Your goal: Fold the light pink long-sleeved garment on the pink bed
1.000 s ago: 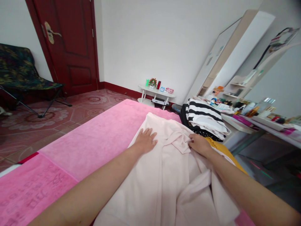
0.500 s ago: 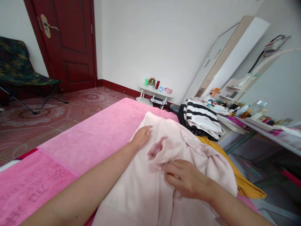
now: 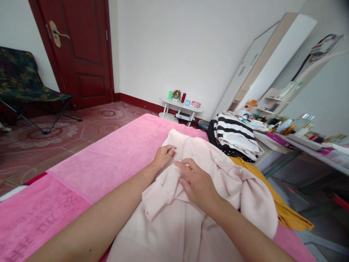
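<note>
A pale pink sweatshirt [image 3: 163,233] lies spread on the bed, one sleeve [image 3: 156,200] folded across its body with the cuff pointing to the lower left. On the far left edge of the garment rests my left hand [image 3: 164,155], its fingers curled together at the fabric. My right hand [image 3: 197,182] is over the folded sleeve, fingers bent and apart, the fingertips at the cloth. Whether these fingertips press on the fabric is hard to see.
The pink bed cover [image 3: 114,153] extends to the left. Right of the sweatshirt lie a mustard-yellow garment [image 3: 289,214] and a folded striped garment [image 3: 237,134] on a dark pile. A cluttered dressing table [image 3: 321,160] stands at the right, a camouflage folding chair [image 3: 21,80] at the left.
The sleeve has come down across the sweatshirt toward the lower left. My right hand has moved up and left and its fingers have loosened; my left fingers have curled in.
</note>
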The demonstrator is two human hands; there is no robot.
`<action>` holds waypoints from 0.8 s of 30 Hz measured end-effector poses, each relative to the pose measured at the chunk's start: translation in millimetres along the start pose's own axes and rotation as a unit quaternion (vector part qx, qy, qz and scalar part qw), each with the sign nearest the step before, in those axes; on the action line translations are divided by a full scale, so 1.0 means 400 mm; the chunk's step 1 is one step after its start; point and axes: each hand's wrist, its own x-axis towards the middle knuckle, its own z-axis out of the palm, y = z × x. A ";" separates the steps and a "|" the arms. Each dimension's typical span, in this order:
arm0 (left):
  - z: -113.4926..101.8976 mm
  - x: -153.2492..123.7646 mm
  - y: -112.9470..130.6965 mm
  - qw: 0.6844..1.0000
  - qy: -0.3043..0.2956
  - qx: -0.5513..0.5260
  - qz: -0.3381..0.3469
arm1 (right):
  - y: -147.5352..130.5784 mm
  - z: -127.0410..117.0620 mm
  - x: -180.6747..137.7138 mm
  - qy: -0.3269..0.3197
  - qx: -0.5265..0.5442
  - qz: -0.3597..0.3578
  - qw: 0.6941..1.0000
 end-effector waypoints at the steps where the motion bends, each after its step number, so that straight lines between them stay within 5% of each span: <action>1: 0.001 0.000 -0.004 1.000 -0.002 -0.003 -0.002 | -0.011 0.005 0.009 -0.017 -0.011 -0.024 0.999; 5: 0.004 -0.001 -0.012 1.000 -0.002 -0.004 -0.005 | -0.017 0.035 0.034 -0.114 -0.041 -0.043 0.992; 8: 0.003 -0.007 -0.008 1.000 -0.002 0.013 0.008 | 0.004 0.040 0.034 -0.128 -0.024 -0.006 0.991; 11: 0.002 -0.012 -0.006 0.998 -0.016 0.046 0.026 | 0.043 0.006 0.010 -0.030 0.096 0.026 0.995; 13: 0.003 -0.013 -0.007 0.997 -0.021 0.067 0.034 | 0.085 -0.033 -0.018 0.100 0.197 0.070 0.973; 15: 0.005 -0.014 -0.006 0.993 -0.030 0.100 0.048 | 0.139 -0.073 -0.054 0.265 0.295 0.135 0.908; 17: 0.010 -0.018 -0.001 0.980 -0.062 0.167 0.088 | 0.200 -0.105 -0.092 0.414 0.391 0.193 0.799; 19: 0.016 -0.024 0.009 0.949 -0.125 0.252 0.145 | 0.263 -0.126 -0.130 0.500 0.475 0.232 0.685; 21: 0.022 -0.031 0.020 0.912 -0.192 0.319 0.174 | 0.321 -0.140 -0.164 0.532 0.526 0.257 0.611; 22: 0.025 -0.035 0.025 0.897 -0.217 0.344 0.174 | 0.344 -0.145 -0.177 0.530 0.535 0.269 0.600; 24: 0.029 -0.040 0.032 0.877 -0.247 0.379 0.161 | 0.371 -0.157 -0.193 0.521 0.487 0.269 0.647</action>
